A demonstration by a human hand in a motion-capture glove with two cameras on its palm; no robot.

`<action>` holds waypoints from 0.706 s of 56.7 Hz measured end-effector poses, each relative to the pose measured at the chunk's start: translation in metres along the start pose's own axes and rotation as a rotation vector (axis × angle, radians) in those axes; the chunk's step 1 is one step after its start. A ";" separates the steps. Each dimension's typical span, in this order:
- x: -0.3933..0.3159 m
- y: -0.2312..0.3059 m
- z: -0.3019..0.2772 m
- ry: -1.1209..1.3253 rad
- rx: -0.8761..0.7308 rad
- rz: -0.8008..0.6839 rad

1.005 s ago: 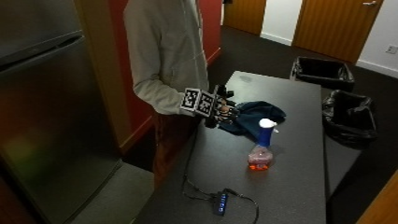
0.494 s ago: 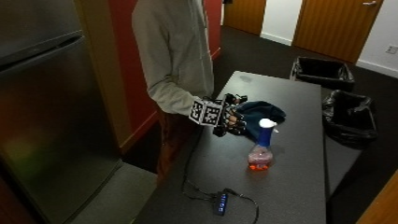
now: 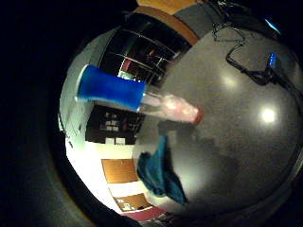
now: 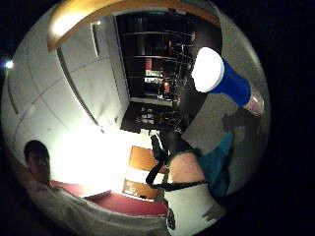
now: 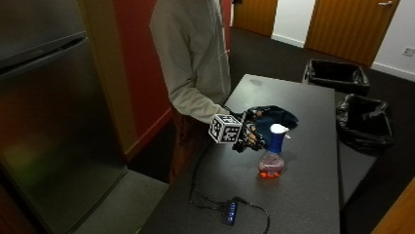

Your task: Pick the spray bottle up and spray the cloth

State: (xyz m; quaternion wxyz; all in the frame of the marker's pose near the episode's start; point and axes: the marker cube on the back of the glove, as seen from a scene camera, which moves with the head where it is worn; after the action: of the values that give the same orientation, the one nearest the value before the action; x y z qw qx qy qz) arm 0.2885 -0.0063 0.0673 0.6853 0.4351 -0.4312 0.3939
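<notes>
Landmark is the spray bottle [image 5: 273, 153]. It stands upright on the dark surface [image 5: 305, 195], blue neck with a white cap on top, a little reddish liquid at the bottom. Nearest the camera from the bottle is a power strip [image 5: 230, 213] with its cable, lying well apart from it on the same surface.

The gloved right hand [image 5: 250, 134] is just beside the bottle, level with its neck, on the person's side. Compared with a second ago it has moved away from the person's body and across toward the bottle; half a second ago it was still short of it. The bottle itself has not moved. The fingers look loosely curled with nothing inside them, and contact with the bottle cannot be confirmed from the outside view. Both palm views show the blue neck close in front of the palm, with a gap around it, so no grasp yet.

Behind the bottle, further along the surface, lies the cloth [image 5: 275, 116], a bunched dark teal heap, near the bottle but not touching it. Beyond the surface edge, two bins [image 5: 363, 126] with black liners stand on the floor.

Judgement: the reach is almost done and the pick-up has not started. The next move calls for closing around the neck with a finger free for the trigger, nozzle facing the cloth.
</notes>
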 end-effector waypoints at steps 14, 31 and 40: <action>0.016 -0.017 0.025 -0.019 -0.018 0.046; 0.020 -0.033 0.048 -0.080 -0.029 0.053; 0.023 -0.038 0.063 -0.100 -0.050 0.066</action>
State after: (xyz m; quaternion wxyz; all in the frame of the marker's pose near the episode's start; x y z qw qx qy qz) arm 0.3149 -0.0730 0.0945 0.6604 0.4225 -0.4886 0.3830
